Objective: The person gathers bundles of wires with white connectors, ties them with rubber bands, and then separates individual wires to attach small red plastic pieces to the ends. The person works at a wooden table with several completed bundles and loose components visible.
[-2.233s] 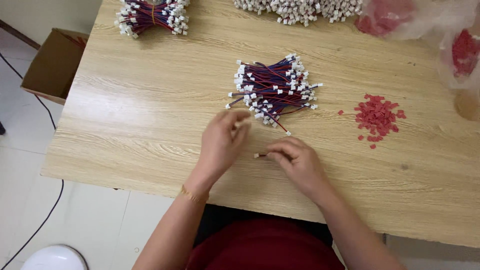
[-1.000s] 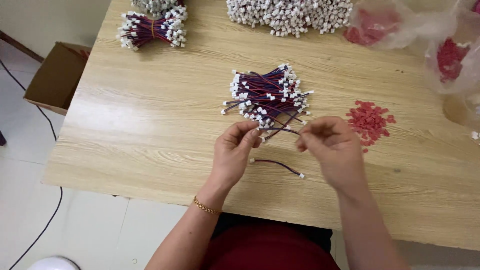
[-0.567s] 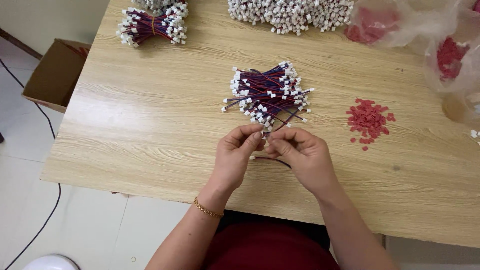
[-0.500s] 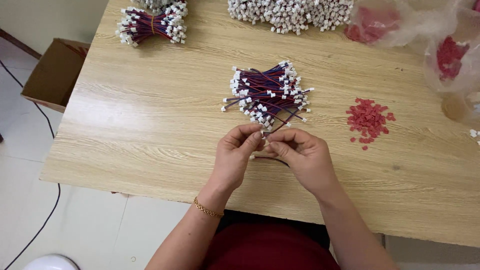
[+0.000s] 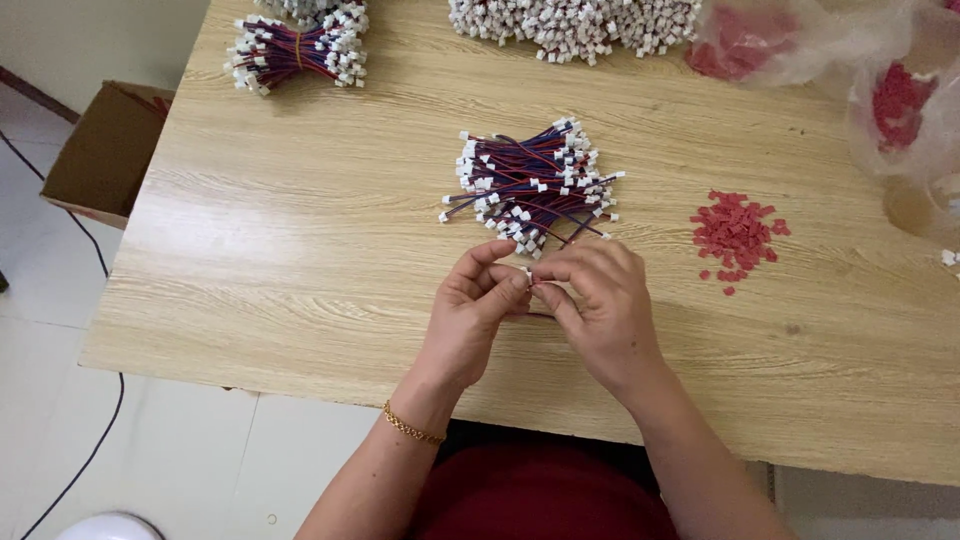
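My left hand (image 5: pixel 473 310) and my right hand (image 5: pixel 598 305) meet fingertip to fingertip over the wooden table (image 5: pixel 300 260), pinching the small white connector of a short red-and-blue wire lead (image 5: pixel 527 272); most of the lead is hidden under my fingers. Just beyond my hands lies a loose pile of the same wire leads (image 5: pixel 530 185) with white connectors. A scatter of small red plastic pieces (image 5: pixel 735 232) lies to the right of my right hand.
A tied bundle of wire leads (image 5: pixel 298 50) lies at the far left. A big heap of white connectors (image 5: pixel 575 22) sits at the back edge. Clear bags with red pieces (image 5: pixel 900 95) stand at the right. A cardboard box (image 5: pixel 100 150) sits on the floor at left.
My hands lifted a wire lead from near the pile, then drew together near the table's front; both now pinch its white connector end close together.
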